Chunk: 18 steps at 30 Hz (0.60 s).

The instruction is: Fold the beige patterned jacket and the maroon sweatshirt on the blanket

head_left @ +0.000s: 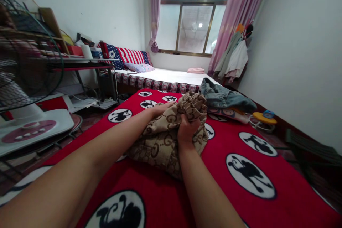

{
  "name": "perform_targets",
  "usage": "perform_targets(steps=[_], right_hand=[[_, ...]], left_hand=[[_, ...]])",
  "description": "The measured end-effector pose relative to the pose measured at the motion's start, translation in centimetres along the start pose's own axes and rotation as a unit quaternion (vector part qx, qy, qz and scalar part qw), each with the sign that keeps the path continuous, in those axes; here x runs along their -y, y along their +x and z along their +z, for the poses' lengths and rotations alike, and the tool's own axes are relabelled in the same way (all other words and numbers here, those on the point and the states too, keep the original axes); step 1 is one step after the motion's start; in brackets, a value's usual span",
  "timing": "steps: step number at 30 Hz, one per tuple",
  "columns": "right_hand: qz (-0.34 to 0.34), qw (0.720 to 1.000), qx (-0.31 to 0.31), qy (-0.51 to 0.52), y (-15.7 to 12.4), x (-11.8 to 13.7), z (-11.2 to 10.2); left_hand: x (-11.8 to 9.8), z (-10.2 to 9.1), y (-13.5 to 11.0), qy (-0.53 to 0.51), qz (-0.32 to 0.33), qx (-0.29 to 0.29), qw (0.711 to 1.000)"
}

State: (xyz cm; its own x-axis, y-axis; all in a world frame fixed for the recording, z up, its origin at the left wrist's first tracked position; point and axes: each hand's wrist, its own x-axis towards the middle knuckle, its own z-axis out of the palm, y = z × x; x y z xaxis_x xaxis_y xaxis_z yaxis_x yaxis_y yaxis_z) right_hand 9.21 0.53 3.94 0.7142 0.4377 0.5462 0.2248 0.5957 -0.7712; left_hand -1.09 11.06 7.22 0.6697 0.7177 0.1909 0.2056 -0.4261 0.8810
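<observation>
A brown garment (pixel 160 142) with a darker letter pattern and a gathered elastic waistband, seemingly shorts, is bunched up over the red bedspread (pixel 213 192). My right hand (pixel 188 130) is closed around the cloth just below the waistband, thumb uppermost. On the far left side of the garment, my left hand (pixel 162 108) holds the cloth, its fingertips partly hidden behind the folds. Denim clothing (pixel 224 96) lies in a heap just beyond, to the right, on top of other folded items.
A white fan (pixel 34 124) stands close on the left, before a cluttered desk (pixel 88 62). Behind is another bed (pixel 171 75) with a pillow (pixel 140 67), under the window. At right are a yellow stool (pixel 264 118) and a dark green folding chair (pixel 312 146).
</observation>
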Motion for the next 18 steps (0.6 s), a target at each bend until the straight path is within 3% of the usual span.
perform_targets(steps=[2, 4, 6, 9, 12, 13, 15, 18], right_hand=[[0.013, 0.999, 0.01, 0.028, 0.2, 0.3, 0.2], [0.04, 0.994, 0.084, 0.06, 0.4, 0.6, 0.7], [0.08, 0.968, 0.222, 0.087, 0.5, 1.0, 1.3], [0.097, 0.904, 0.412, 0.061, 0.2, 1.7, 2.0], [0.033, 0.858, 0.511, -0.045, -0.6, 2.9, 2.2], [0.006, 0.84, 0.536, -0.087, -0.8, 3.4, 2.1], [-0.03, 0.807, 0.56, -0.185, -0.8, 4.6, 2.0], [-0.032, 0.8, 0.503, -0.325, 0.3, 6.0, 1.4]], left_hand=[[-0.1, -1.4, -1.6, -0.043, -0.064, 0.047, 0.996], [-0.4, -3.3, -3.2, -0.061, -0.131, 0.043, 0.989], [-0.8, -5.3, -4.7, -0.024, -0.151, -0.062, 0.986], [-1.5, -6.9, -6.0, 0.066, -0.111, -0.251, 0.959], [-2.5, -5.8, -6.4, 0.128, -0.035, -0.327, 0.936], [-2.7, -5.0, -6.4, 0.147, -0.008, -0.318, 0.936], [-2.8, -2.9, -6.4, 0.161, 0.024, -0.245, 0.956], [-1.5, 0.2, -6.5, 0.151, 0.041, -0.138, 0.978]])
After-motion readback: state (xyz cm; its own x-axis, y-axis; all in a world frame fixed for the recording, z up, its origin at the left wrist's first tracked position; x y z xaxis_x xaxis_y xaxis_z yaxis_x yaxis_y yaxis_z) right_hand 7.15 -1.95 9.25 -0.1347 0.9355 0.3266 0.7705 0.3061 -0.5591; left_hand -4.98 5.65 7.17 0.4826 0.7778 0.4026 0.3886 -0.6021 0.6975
